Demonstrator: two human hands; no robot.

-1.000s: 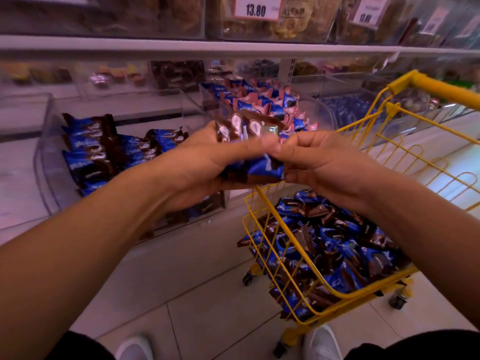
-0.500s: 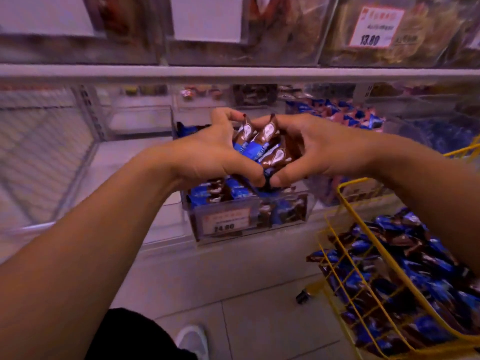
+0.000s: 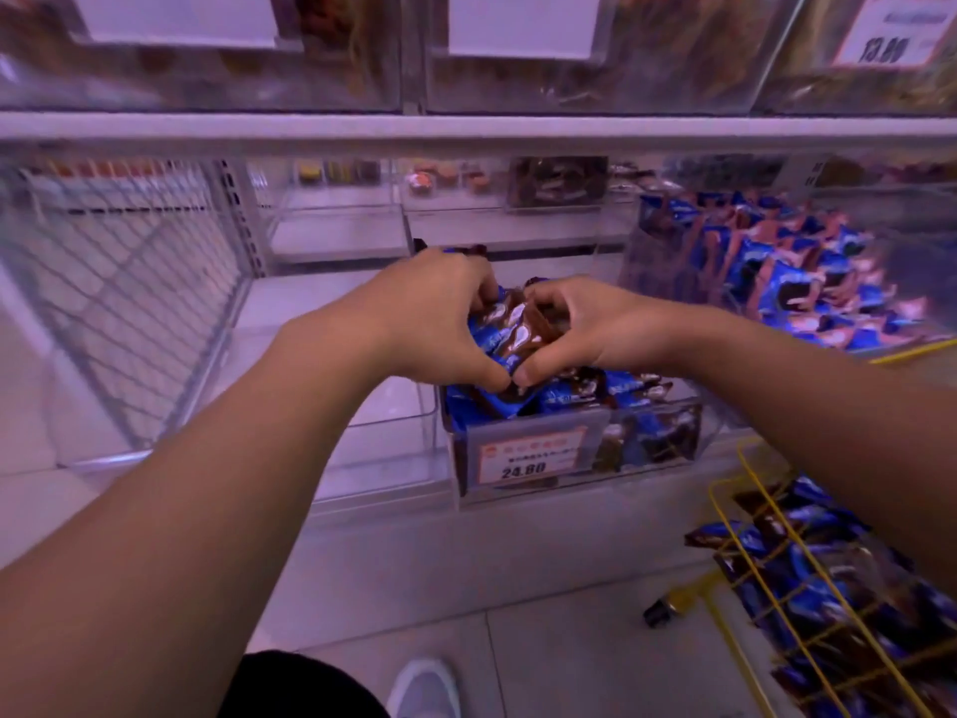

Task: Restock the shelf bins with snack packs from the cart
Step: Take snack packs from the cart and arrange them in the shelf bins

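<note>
Left hand [image 3: 430, 323] and right hand [image 3: 590, 329] grip snack packs [image 3: 518, 329] over a part-filled bin [image 3: 652, 443]; cart [image 3: 777, 541] holds more.

A shop: price tag [image 3: 523, 456], clear shelf bins [image 3: 575, 448], yellow cart [image 3: 777, 588].

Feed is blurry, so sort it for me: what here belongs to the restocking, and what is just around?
Job: left hand and right hand holding packs; bin; cart.
Around: empty bin; pink packs; price tag; shoe.
</note>
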